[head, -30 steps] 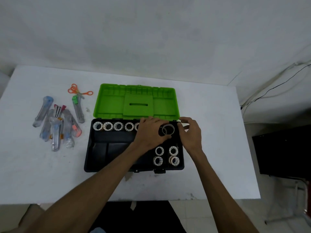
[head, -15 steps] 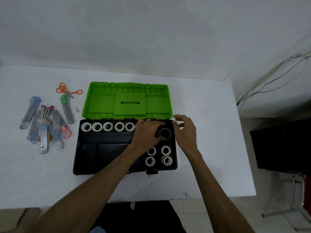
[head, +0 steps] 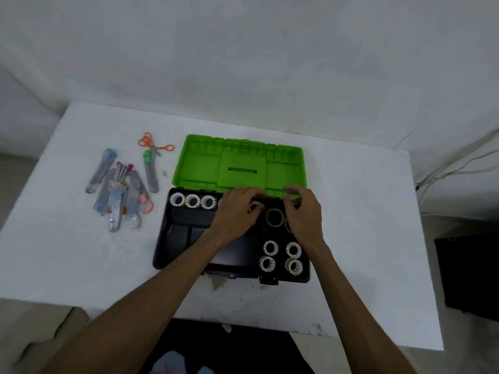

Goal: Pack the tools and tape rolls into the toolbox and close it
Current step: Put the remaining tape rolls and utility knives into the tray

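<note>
Toolbox sits open on the white surface, green lid laid back flat.

Both of my hands are inside the back right part of the box. Left hand: fingers curled over a small white roll at the back wall; grip looks like a pinch on it, though the fingertips partly hide the contact. Right hand: fingers bent and loosely spread over the back right corner; I cannot tell whether it holds anything. A larger tan roll lies flat between the two hands.

Done so far, judging by the layout:
- Three white rolls stand in a row along the back wall, left of my left hand.
- Four more rolls sit in a two-by-two block at the front right.

Left to do:
- Cutters, bunched in a loose pile on the surface left of the box, none packed.
- Green-capped cutter and orange scissors, just behind that pile, also out.
- Left and middle compartments hold nothing I can see.
- Lid not yet closed.

Estimate: tape stage near its end; tool stage not begun.
</note>
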